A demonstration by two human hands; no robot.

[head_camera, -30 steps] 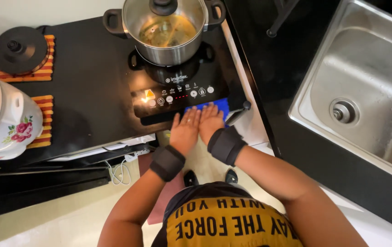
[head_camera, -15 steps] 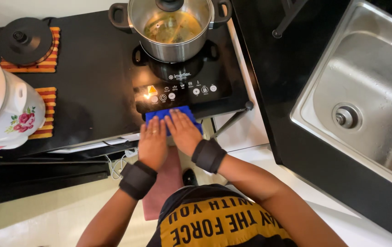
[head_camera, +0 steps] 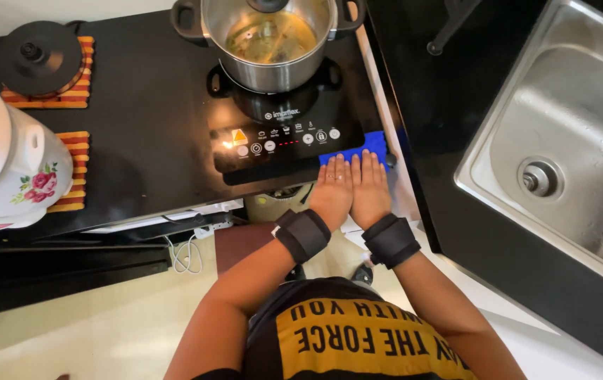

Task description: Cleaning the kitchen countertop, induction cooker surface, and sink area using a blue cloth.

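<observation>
- Blue cloth point(head_camera: 358, 151): small, bright blue, flat at front edge of black counter point(head_camera: 140, 141), just at 5 o'clock of the induction cooktop point(head_camera: 280, 134); mostly covered by fingers.
- Left hand point(head_camera: 332, 191) & right hand point(head_camera: 370, 188): side by side, touching, palms down, fingers straight & together, flat on the cloth. Nothing gripped. Black wrist wraps on both.
- Steel pot point(head_camera: 268, 42) w/ yellowish liquid on cooktop, 12 o'clock of hands.
- Black lid point(head_camera: 37, 58) on striped mat, 10 o'clock, well apart; white floral cooker point(head_camera: 6, 169) at 9.
- Steel sink point(head_camera: 562, 148) at 3 o'clock; pale floor below.
</observation>
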